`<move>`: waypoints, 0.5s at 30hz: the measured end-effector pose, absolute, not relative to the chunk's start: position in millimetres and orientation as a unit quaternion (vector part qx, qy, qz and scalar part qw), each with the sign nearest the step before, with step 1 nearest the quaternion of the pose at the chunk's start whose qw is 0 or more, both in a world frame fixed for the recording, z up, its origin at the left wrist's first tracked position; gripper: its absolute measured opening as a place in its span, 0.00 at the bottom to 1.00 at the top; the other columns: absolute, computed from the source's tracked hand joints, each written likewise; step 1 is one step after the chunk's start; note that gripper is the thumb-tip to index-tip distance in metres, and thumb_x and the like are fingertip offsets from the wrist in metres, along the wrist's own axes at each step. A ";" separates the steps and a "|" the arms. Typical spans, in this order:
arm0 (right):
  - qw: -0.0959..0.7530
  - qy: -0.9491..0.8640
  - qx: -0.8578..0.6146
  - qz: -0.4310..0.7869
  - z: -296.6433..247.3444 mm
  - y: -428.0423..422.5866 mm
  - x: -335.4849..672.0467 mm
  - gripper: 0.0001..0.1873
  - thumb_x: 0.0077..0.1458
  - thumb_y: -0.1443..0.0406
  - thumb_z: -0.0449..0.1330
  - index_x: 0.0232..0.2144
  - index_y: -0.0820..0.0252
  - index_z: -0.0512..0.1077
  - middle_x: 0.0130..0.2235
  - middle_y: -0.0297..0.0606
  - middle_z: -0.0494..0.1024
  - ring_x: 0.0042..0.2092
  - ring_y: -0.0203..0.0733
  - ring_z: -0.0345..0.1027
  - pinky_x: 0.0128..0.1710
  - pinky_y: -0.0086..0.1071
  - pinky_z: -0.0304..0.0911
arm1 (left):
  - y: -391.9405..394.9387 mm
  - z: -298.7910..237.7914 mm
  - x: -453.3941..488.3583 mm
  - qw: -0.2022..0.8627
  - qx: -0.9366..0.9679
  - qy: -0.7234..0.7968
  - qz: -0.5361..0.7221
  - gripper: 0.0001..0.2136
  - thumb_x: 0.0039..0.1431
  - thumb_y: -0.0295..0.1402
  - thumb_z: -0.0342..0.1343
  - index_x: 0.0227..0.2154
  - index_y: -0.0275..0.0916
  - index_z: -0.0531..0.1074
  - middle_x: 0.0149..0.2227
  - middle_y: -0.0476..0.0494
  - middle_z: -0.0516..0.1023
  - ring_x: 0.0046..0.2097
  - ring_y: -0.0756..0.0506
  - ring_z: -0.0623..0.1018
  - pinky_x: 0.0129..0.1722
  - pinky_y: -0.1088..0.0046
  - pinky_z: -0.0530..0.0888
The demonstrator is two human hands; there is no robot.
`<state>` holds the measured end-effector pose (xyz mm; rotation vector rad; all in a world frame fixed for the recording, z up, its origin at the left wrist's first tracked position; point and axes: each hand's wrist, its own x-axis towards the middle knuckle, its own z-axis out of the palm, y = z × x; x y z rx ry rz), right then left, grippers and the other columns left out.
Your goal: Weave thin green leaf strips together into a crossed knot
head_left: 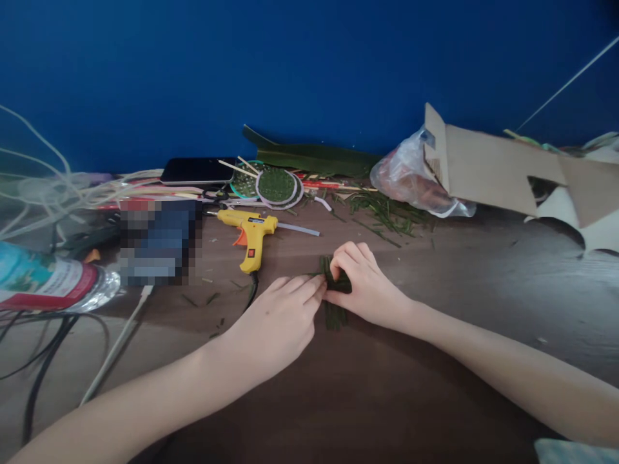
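Both hands meet over a small piece of crossed green leaf strips (334,317) lying on the dark wooden table. My left hand (285,312) reaches in from the left, its fingers closed together at the piece's left side. From the right, my right hand (365,283) pinches the strips between thumb and bent fingers. The fingertips hide the middle of the piece. A yellow glue gun (254,238) with an orange trigger and a clear glue stick (302,229) in its back lies just beyond my left hand.
Leaf scraps (387,212), round green woven discs (276,187) and a long leaf (314,158) lie along the blue wall. Cardboard (503,167) and a plastic bag (411,171) stand back right. A phone (198,171), a blurred-out device (164,241), a bottle (53,280) and cables are left.
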<state>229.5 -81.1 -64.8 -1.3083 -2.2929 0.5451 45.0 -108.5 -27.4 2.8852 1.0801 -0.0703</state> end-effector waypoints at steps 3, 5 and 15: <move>0.223 -0.831 -0.458 0.224 -61.2 -79.0 232.8 0.15 0.46 0.64 0.63 0.26 0.58 0.57 0.35 0.37 0.63 0.39 0.43 0.53 0.41 0.36 0.55 | -110.3 -30.8 46.6 0.019 0.937 0.348 -0.024 0.17 0.56 0.24 0.44 0.48 0.30 0.67 0.53 0.38 0.70 0.52 0.42 0.70 0.49 0.64 0.66; 0.234 -0.832 -0.433 0.257 -57.6 -75.1 237.2 0.14 0.47 0.64 0.63 0.26 0.58 0.59 0.35 0.37 0.64 0.39 0.42 0.55 0.40 0.35 0.56 | -111.8 -33.2 48.2 0.010 0.935 0.353 -0.024 0.17 0.57 0.24 0.44 0.48 0.30 0.67 0.52 0.38 0.70 0.51 0.42 0.70 0.47 0.64 0.66; 0.289 -0.780 -0.474 0.288 -57.1 -52.2 249.5 0.08 0.51 0.72 0.53 0.33 0.58 0.69 0.35 0.36 0.71 0.39 0.39 0.62 0.36 0.33 0.57 | -116.9 -34.3 51.6 -0.021 0.934 0.355 -0.038 0.18 0.59 0.27 0.44 0.51 0.30 0.65 0.55 0.37 0.67 0.50 0.42 0.70 0.45 0.65 0.67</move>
